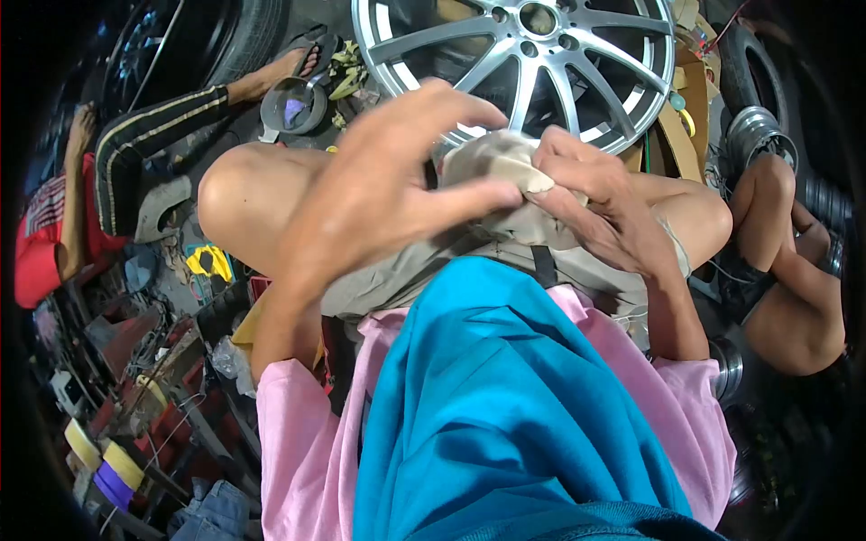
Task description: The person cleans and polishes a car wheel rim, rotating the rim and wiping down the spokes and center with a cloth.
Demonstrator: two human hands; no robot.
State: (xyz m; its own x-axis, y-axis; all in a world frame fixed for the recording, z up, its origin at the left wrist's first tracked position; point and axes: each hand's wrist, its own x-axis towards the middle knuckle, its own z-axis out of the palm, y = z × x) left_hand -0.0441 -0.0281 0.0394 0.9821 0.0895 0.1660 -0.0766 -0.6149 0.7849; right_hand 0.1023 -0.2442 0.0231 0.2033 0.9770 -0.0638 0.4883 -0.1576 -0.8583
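Observation:
A bunched pale beige cloth (pixel 492 160) lies over my lap, just in front of a silver alloy wheel (pixel 526 81). My right hand (pixel 606 200) is closed, its thumb and fingers pinching a fold of this cloth. To the left, my left hand (pixel 365 185) is open and slightly blurred, thumb and index finger stretched wide apart around the cloth's left side. Whether the left thumb touches the cloth I cannot tell. The wheel's spokes and bolt holes face up, and its near edge is partly hidden behind my hands and the cloth.
At upper left sit a tire (pixel 257 41) and a grey bowl (pixel 295 106) beside another person's foot. A person in a red shirt (pixel 56 230) is at far left. Another person's bent leg (pixel 794 298) and a metal cylinder (pixel 760 135) are at right. A cardboard box (pixel 690 117) stands beside the wheel.

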